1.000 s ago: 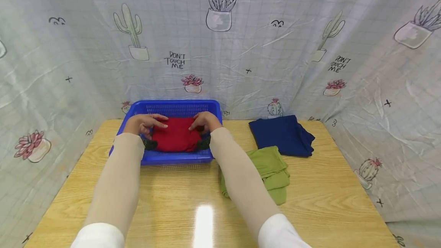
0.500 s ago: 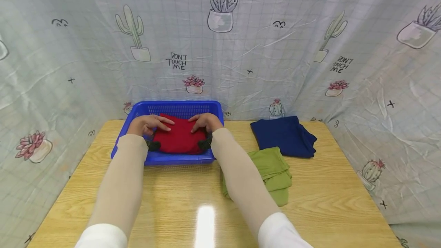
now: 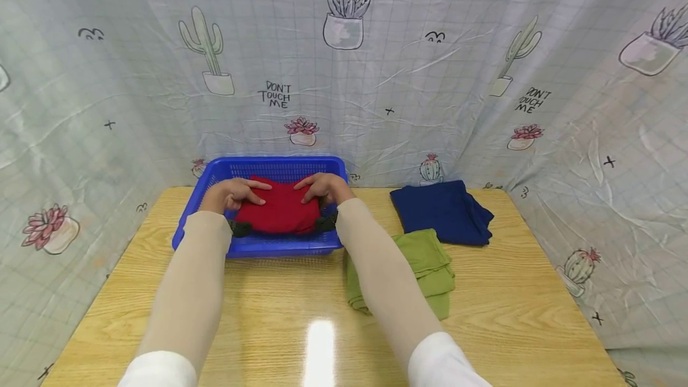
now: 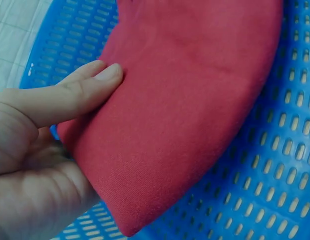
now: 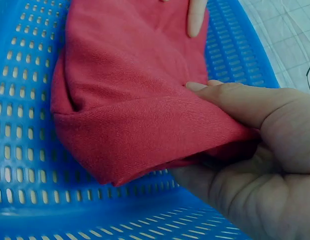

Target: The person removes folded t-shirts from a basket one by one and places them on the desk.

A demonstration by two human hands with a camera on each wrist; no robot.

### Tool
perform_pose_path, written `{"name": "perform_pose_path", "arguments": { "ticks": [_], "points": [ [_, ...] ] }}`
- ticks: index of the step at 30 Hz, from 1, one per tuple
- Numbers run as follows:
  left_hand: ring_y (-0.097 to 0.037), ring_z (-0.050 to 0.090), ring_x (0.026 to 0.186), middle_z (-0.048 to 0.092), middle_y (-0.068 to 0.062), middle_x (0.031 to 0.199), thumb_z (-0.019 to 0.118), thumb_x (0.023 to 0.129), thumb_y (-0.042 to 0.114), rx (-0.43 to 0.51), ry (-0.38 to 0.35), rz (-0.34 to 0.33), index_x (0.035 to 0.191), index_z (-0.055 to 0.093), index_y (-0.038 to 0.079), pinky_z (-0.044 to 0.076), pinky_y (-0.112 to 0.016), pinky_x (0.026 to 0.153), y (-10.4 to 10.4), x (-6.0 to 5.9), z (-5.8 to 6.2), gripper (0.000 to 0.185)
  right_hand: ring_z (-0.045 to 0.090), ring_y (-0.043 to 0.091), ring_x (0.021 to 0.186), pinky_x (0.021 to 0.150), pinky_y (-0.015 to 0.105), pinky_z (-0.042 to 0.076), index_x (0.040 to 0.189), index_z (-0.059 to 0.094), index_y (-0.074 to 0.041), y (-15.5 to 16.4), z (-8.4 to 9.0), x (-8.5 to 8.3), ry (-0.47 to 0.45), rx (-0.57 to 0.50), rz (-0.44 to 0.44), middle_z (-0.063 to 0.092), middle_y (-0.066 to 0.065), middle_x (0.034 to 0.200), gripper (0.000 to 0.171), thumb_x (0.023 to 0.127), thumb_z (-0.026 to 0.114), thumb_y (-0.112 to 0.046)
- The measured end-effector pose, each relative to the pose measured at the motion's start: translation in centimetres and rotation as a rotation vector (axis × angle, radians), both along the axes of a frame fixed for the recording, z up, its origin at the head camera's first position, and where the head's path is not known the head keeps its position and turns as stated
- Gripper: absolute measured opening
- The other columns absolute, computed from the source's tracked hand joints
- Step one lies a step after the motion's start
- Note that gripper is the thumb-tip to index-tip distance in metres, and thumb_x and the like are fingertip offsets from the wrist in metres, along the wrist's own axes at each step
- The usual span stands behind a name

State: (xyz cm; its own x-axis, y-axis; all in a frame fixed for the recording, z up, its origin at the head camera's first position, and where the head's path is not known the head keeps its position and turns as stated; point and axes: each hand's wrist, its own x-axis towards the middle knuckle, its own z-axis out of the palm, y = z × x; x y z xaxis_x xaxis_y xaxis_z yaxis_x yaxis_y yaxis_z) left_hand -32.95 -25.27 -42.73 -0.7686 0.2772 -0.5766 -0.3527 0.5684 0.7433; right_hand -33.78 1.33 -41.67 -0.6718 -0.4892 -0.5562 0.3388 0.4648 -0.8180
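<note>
A folded red cloth (image 3: 278, 212) lay inside the blue basket (image 3: 269, 169) at the back left of the wooden table (image 3: 279, 309). The left hand (image 3: 228, 194) grasped its left edge, fingers on top and thumb beneath, and the right hand (image 3: 322, 189) pinched its right edge the same way. To the right of the basket lay a green cloth (image 3: 427, 264) and, behind that, a navy cloth (image 3: 441, 211), both folded.
</note>
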Motion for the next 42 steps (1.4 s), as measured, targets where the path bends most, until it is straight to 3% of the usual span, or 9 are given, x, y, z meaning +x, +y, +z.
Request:
{"name": "perform_pose_path", "arguments": {
  "ticks": [8, 12, 15, 18, 22, 26, 31, 38, 42],
  "points": [
    [-0.006, 0.022, 0.048, 0.057, -0.008, 0.119, 0.069, 0.096, 0.006, 0.072, 0.056, 0.118, 0.157, 0.042, 0.015, 0.025, -0.018, 0.044, 0.1, 0.2, 1.1, 0.067, 0.058, 0.022, 0.107, 0.105, 0.046, 0.049, 0.150, 0.053, -0.012, 0.6, 0.9, 0.0, 0.093, -0.004, 0.000, 0.047, 0.016, 0.149, 0.062, 0.093, 0.064, 0.012],
    [-0.008, 0.022, 0.048, 0.063, -0.001, 0.094, 0.071, 0.094, 0.004, 0.107, 0.074, 0.174, 0.156, 0.044, 0.016, 0.024, -0.020, 0.044, -0.2, 0.4, 1.8, 0.069, 0.056, 0.020, 0.100, 0.095, 0.038, 0.054, 0.149, 0.054, -0.010, 0.6, 1.7, 0.1, 0.132, -0.049, -0.028, 0.047, 0.015, 0.147, 0.063, 0.091, 0.064, 0.013],
    [-0.009, 0.020, 0.047, 0.055, 0.005, 0.067, 0.072, 0.093, 0.002, 0.123, 0.095, 0.205, 0.155, 0.045, 0.018, 0.023, -0.021, 0.044, -0.3, 0.6, 2.5, 0.070, 0.056, 0.020, 0.100, 0.085, 0.033, 0.055, 0.148, 0.055, -0.011, 0.7, 2.3, 0.2, 0.167, -0.081, -0.037, 0.048, 0.015, 0.146, 0.063, 0.091, 0.065, 0.014],
    [-0.009, 0.021, 0.046, 0.052, 0.008, 0.061, 0.072, 0.093, 0.002, 0.156, 0.110, 0.228, 0.155, 0.045, 0.018, 0.023, -0.022, 0.044, -0.4, 0.9, 3.1, 0.070, 0.055, 0.021, 0.104, 0.083, 0.032, 0.055, 0.149, 0.055, -0.012, 0.9, 2.8, 0.1, 0.199, -0.094, -0.028, 0.044, 0.014, 0.149, 0.064, 0.091, 0.064, 0.014],
    [-0.007, 0.040, 0.053, 0.063, 0.002, 0.098, 0.072, 0.093, 0.002, 0.205, 0.132, 0.242, 0.156, 0.044, 0.019, 0.028, -0.021, 0.046, -0.1, 1.2, 3.9, 0.070, 0.053, 0.021, 0.109, 0.083, 0.033, 0.055, 0.149, 0.055, -0.014, 1.3, 3.5, 0.0, 0.233, -0.098, -0.031, 0.039, 0.012, 0.153, 0.064, 0.091, 0.065, 0.013],
    [-0.009, 0.061, 0.079, 0.048, -0.011, 0.138, 0.070, 0.094, 0.000, 0.270, 0.137, 0.250, 0.157, 0.040, 0.017, 0.048, -0.019, 0.058, 0.2, 1.5, 4.7, 0.072, 0.055, 0.022, 0.102, 0.076, 0.030, 0.055, 0.148, 0.055, -0.014, 1.7, 4.1, 0.1, 0.259, -0.119, -0.032, 0.039, 0.011, 0.152, 0.064, 0.091, 0.065, 0.013],
    [-0.012, 0.066, 0.091, 0.042, -0.014, 0.146, 0.069, 0.094, -0.003, 0.320, 0.130, 0.251, 0.158, 0.038, 0.018, 0.058, -0.025, 0.072, 0.3, 1.8, 5.2, 0.075, 0.057, 0.020, 0.092, 0.068, 0.027, 0.054, 0.148, 0.056, -0.014, 2.0, 4.6, 0.2, 0.293, -0.131, -0.020, 0.042, 0.011, 0.147, 0.062, 0.092, 0.065, 0.011],
    [-0.011, 0.063, 0.086, 0.039, -0.014, 0.149, 0.072, 0.093, 0.000, 0.294, 0.156, 0.258, 0.158, 0.040, 0.021, 0.049, -0.019, 0.058, 0.2, 2.2, 5.6, 0.075, 0.057, 0.019, 0.088, 0.065, 0.024, 0.053, 0.148, 0.056, -0.013, 2.2, 5.4, 0.6, 0.327, -0.142, -0.008, 0.046, 0.011, 0.141, 0.062, 0.092, 0.066, 0.011],
    [-0.012, 0.063, 0.089, 0.040, -0.013, 0.148, 0.072, 0.093, 0.001, 0.300, 0.170, 0.260, 0.158, 0.040, 0.021, 0.051, -0.020, 0.060, 0.2, 2.6, 5.9, 0.075, 0.058, 0.019, 0.087, 0.064, 0.024, 0.053, 0.147, 0.057, -0.014, 2.4, 5.8, 0.8, 0.348, -0.139, -0.001, 0.047, 0.010, 0.141, 0.062, 0.092, 0.066, 0.011]
  ]
}}
